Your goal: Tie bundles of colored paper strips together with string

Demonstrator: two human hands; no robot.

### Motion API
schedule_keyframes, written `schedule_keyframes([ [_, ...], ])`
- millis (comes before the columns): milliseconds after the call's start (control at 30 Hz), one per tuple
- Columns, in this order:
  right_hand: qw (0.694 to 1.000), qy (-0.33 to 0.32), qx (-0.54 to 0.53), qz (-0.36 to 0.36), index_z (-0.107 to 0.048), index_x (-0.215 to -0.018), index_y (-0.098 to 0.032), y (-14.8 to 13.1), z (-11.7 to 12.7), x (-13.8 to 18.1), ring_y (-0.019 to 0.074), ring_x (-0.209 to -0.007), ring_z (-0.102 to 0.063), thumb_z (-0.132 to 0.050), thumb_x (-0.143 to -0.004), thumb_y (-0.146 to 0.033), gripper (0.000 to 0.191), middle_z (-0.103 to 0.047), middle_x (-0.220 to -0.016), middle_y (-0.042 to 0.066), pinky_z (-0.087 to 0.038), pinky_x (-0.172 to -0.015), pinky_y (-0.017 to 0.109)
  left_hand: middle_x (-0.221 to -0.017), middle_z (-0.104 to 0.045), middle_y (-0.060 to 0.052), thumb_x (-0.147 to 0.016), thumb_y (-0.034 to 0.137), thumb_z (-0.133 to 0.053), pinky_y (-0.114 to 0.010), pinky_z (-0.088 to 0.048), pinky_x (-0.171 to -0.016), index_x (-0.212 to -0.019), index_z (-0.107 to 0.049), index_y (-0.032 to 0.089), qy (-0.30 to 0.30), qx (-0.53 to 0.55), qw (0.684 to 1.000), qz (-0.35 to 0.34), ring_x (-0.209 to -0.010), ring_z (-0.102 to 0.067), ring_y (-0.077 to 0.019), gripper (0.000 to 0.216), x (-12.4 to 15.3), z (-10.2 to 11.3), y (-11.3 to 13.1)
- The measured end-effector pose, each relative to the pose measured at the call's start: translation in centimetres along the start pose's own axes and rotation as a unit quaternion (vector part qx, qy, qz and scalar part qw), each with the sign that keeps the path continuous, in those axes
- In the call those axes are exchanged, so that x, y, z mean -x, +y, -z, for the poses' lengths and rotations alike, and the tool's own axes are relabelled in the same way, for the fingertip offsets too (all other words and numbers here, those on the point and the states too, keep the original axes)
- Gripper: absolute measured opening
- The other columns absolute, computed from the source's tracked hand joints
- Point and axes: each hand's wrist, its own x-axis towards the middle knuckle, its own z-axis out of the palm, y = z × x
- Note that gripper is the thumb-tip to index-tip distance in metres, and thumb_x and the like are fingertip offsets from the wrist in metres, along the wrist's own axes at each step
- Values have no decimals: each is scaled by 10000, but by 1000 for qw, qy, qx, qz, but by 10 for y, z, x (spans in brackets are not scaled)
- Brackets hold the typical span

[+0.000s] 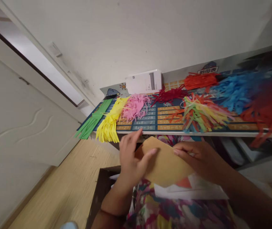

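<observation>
A tan-yellow sheet of paper (168,167) is held up over my lap, in front of the desk edge. My right hand (194,156) pinches its right edge between thumb and fingers. At its left edge is my left hand (133,156), with fingers stretched upward and the thumb lying over the paper's face. A darker orange-brown part of the paper shows between that thumb and the fingers. Below, white paper (195,190) and a small orange-red piece (184,182) rest on my colourful patterned clothing (150,206).
On the desk, a multiplication-table mat (145,127) bears fringed paper bundles: green (93,119), yellow (112,122), pink (136,106), multicoloured (200,114), blue (237,90) and several reds. A white box (144,82) leans on the wall. A dark open box (97,190) stands at left.
</observation>
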Motion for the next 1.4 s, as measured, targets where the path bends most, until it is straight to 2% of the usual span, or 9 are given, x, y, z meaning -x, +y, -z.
schedule_keyframes([
  [100, 998, -6, 38, 43, -699, -811, -233, 1, -1, 3, 135, -604, -630, -447, -976, -333, 318, -705, -708, -14, -417, -536, 235, -872, -736, -69, -880, 371, -654, -302, -511, -752, -963, -747, 177, -139, 127, 976, 105, -811, -661, -201, 231, -13, -1, -3],
  [167, 997, 2, 56, 60, -713, -907, -249, -1, -2, 2, 144, -655, -654, -456, -973, -321, 274, -732, -781, -7, -436, -569, 241, -730, -710, -52, -904, 380, -613, -263, -486, -644, -782, -743, 162, -165, 185, 957, 149, -682, -631, -169, 282, -15, -6, -4],
  [267, 992, 21, 85, 86, -706, -1037, -260, -5, -4, -2, 164, -715, -675, -472, -969, -322, 252, -752, -870, 4, -448, -626, 269, -698, -713, -39, -865, 372, -665, -256, -469, -624, -754, -758, 173, -154, 207, 953, 159, -649, -613, -160, 246, -11, -13, -4],
  [433, 985, 62, 127, 103, -715, -884, -245, -12, -7, -11, 171, -668, -662, -435, -977, -297, 300, -738, -769, 1, -425, -623, 294, -778, -756, -43, -803, 333, -734, -267, -492, -671, -854, -787, 189, -150, 217, 947, 183, -697, -639, -173, 161, -2, -21, -4],
  [567, 991, 65, 82, 83, -707, -867, -245, -12, -10, -14, 143, -662, -670, -490, -947, -267, 232, -740, -769, -20, -444, -609, 270, -767, -753, -47, -876, 368, -655, -273, -482, -668, -833, -791, 192, -142, 223, 947, 185, -701, -629, -175, 226, 2, -22, -5],
  [867, 969, 160, 110, 151, -694, -980, -245, -5, -21, -9, 188, -839, -712, -523, -943, -196, 182, -764, -917, 20, -505, -756, 330, -700, -731, -35, -902, 375, -618, -269, -454, -621, -808, -796, 188, -138, 209, 952, 177, -639, -587, -162, 275, 5, -29, -6],
  [1200, 973, 153, 103, 138, -672, -813, -229, -4, -15, -12, 169, -766, -680, -541, -940, -236, 183, -735, -800, 7, -447, -740, 324, -665, -731, -20, -936, 368, -576, -280, -446, -636, -791, -782, 217, -149, 157, 973, 78, -602, -594, -152, 294, 2, -34, -1],
  [1333, 973, 167, 91, 131, -669, -955, -230, 5, -12, -7, 193, -836, -674, -607, -911, -286, 94, -734, -888, 28, -459, -780, 336, -658, -726, -11, -934, 331, -576, -273, -443, -630, -779, -768, 205, -137, 143, 977, 78, -599, -599, -145, 277, 3, -36, -3],
  [1400, 983, 134, 89, 87, -668, -1054, -236, 10, -10, -4, 197, -809, -667, -645, -881, -324, 196, -733, -898, 27, -469, -756, 333, -665, -729, -6, -931, 313, -581, -271, -448, -640, -780, -762, 203, -131, 139, 979, 65, -606, -611, -144, 261, 3, -37, -4],
])
